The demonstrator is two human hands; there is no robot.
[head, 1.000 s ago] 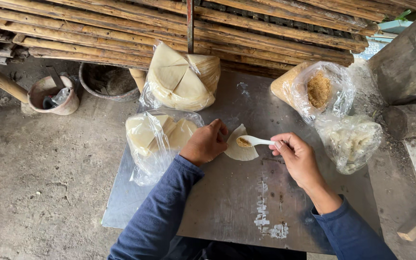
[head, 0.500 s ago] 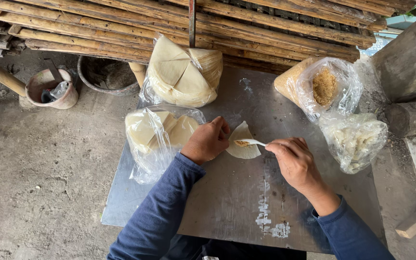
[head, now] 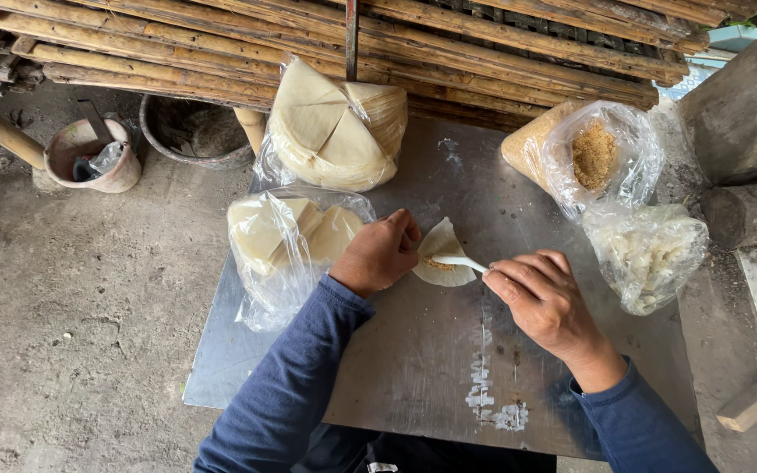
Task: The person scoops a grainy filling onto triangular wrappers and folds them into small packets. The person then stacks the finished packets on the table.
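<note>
We note the left hand [head: 381,254] pinching a pale wrapper [head: 445,254] on the metal surface [head: 422,368]; the right hand [head: 543,296] grips a white spoon [head: 462,261], its tip on the wrapper's brown filling [head: 435,263].

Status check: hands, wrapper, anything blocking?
Left hand pins pale wrapper on metal table. Right hand holds white spoon over brown filling. Nothing in the way.

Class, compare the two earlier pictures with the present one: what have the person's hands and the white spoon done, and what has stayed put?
The right hand has drawn the white spoon leftwards, so its tip now lies on the brown filling in the folded wrapper. The left hand still pins that wrapper on the metal tabletop. Nothing was picked up or released; the bags did not move.
</note>
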